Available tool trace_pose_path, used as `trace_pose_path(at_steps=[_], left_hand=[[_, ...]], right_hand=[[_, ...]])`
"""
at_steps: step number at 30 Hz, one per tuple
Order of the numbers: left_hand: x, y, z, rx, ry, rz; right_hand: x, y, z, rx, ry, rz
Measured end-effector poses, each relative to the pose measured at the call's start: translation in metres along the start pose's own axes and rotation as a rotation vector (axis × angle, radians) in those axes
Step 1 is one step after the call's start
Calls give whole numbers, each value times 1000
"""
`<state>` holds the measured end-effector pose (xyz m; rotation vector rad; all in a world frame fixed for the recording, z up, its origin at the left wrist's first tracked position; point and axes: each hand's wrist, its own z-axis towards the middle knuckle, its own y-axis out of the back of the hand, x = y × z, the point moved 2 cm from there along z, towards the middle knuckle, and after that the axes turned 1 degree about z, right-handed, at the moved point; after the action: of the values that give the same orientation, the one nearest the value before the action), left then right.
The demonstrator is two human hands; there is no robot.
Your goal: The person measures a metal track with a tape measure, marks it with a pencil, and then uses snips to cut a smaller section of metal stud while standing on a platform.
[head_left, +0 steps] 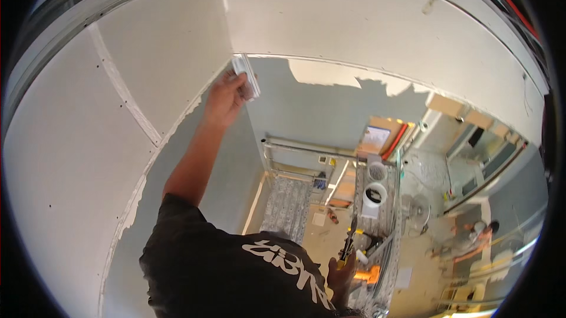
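My left hand (pixel 224 99) is raised at the corner where two white panels meet the grey wall. Its fingers are closed around a short, pale metal channel piece (pixel 252 87), whose upper end is close to the panels' lower edge; whether it touches is unclear. Low on the right, my right hand (pixel 342 272) grips a pair of tin snips (pixel 349 242) with dark jaws and a bit of yellow at the handles. The jaws point up and away from me. My own body partly hides that hand.
Below stands a metal scaffold platform (pixel 383 238) with white buckets (pixel 374 195) on it. An orange tool (pixel 368 274) lies by my right hand. A scaffold rail (pixel 306 145) crosses the back. On the floor are a fan (pixel 418 209) and another person (pixel 471 241).
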<state>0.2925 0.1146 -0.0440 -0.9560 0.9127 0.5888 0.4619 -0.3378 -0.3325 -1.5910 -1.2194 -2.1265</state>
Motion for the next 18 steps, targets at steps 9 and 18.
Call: trace_pose_path(at_steps=[9,18], left_hand=[[-187,55,33,-232,-729,603],[-331,-39,41,-618,-910,1305]], right_hand=[[53,-92,122,289,62,77],[129,-196,236,549,420,10]])
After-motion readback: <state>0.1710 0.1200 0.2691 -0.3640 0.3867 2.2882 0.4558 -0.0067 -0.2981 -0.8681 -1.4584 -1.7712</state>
